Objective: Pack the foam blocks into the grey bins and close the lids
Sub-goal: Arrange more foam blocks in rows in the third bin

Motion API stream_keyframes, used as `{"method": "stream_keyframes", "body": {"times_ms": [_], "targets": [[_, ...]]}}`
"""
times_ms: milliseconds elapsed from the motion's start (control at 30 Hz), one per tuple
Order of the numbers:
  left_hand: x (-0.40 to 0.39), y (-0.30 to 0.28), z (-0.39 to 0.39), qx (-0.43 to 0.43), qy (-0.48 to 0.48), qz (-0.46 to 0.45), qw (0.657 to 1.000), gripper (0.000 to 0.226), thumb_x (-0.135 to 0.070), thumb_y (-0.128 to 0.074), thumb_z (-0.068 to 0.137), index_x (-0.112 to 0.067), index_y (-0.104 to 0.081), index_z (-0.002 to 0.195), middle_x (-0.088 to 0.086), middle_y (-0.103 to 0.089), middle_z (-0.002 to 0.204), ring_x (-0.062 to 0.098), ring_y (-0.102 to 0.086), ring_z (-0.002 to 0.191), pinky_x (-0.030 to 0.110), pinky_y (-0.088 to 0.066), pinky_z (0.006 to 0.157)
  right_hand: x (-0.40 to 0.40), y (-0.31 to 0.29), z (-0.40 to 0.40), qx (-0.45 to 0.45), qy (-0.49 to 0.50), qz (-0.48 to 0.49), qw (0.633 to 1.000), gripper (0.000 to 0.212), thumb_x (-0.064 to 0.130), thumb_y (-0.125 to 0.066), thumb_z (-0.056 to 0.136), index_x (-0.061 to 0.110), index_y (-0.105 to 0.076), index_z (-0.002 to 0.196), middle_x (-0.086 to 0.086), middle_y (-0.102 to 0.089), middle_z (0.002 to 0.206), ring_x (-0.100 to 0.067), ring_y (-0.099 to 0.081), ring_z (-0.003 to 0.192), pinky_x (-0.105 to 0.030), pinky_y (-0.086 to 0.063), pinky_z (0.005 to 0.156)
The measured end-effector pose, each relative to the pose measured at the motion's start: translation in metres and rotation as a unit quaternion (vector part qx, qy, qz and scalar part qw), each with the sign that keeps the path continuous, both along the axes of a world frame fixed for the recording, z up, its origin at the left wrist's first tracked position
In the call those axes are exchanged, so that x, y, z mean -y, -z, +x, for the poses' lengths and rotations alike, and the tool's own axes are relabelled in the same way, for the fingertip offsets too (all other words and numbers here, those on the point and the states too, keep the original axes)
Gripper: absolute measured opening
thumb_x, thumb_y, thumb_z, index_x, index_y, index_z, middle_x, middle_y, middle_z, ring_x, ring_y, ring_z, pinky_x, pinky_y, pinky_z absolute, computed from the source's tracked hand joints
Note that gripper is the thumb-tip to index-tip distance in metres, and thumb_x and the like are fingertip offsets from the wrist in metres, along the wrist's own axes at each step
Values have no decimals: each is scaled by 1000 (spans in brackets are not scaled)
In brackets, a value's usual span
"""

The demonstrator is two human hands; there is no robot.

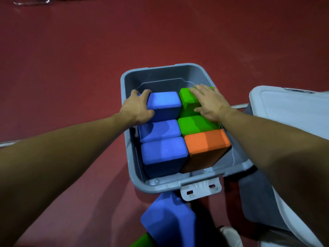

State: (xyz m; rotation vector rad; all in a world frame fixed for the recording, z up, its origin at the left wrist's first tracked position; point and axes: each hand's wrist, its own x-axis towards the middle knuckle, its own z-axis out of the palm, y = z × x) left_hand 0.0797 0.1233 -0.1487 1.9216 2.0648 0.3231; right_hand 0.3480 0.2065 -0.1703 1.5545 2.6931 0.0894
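step: still packing, looks like. seating the far row down into the grey bin [160, 188], lid not on yet
left hand [137, 107]: wrapped round the far blue block [164, 102], thumb on the near side, fingers curled over the far left corner, clamped on it
right hand [210, 102]: laid flat on top of the far green block [187, 100], fingers straight and slightly apart, pressing rather than gripping
in the bin: two columns, packed snug. middle blue block [160, 130] and near blue block [163, 150] on the left, second green block [194, 123] and orange block [206, 143] on the right, all touching
outside the bin: loose blue block [169, 220] just in front of the near wall, plus a sliver of something green [142, 240] at the bottom edge
next move: probably pushing both far blocks level, then finding room for the loose ones. tight fit, so needs a straight-down press, no twisting
lid: white lid [293, 111] off to the right, well apart from this bin's rim
materials: matte squishy-looking foam, rounded edges, brick shapes. smooth hard plastic bin with rounded corners and a pale latch [201, 189] on the near side
floor: dull red floor [89, 50]
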Motion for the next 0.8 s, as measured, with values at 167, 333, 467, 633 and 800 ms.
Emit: {"method": "stream_keyframes", "body": {"times_ms": [167,333,467,633,800], "targets": [[-5,23,-4,-76,25,-49,996,64,-27,-54,84,-19,-29,143,26,-45,128,44,-47,114,48,-27,111,1,7,-10,14,-17,-17,1000,82,36,-66,89,27,-17,155,-1,-16,163,-24,-13,150,-53,-14,119],[-6,39,-8,-207,59,-103,971,72,-43,-38,94,-22,-7,155,38,-6,155,44,-18,145,48,0,121,1,21,-18,32,-13,-68,997,75,30,-57,91,27,-17,155,-3,-16,163,-25,-15,149,-53,-17,118],[-4,45,-4,-284,75,-117,949,79,-59,-24,93,-17,-2,157,30,-1,160,39,-9,148,53,3,120,4,31,-14,23,-12,-93,995,70,34,-48,93,26,-16,155,-5,-15,163,-27,-14,150,-52,-16,119],[-1,50,-6,-328,118,-77,934,91,-71,-13,86,-14,-10,156,13,-23,159,31,-28,142,62,-4,115,5,36,-18,20,-2,-130,991,71,45,-47,95,27,-14,156,-4,-9,164,-26,-7,151,-55,-11,119],[-3,52,-6,-346,134,-91,924,92,-83,-4,81,-30,0,157,8,-16,163,30,-27,143,64,0,114,0,36,-21,14,8,-154,988,69,44,-47,96,29,-14,155,-3,-7,165,-26,-6,151,-56,-9,119]]}}
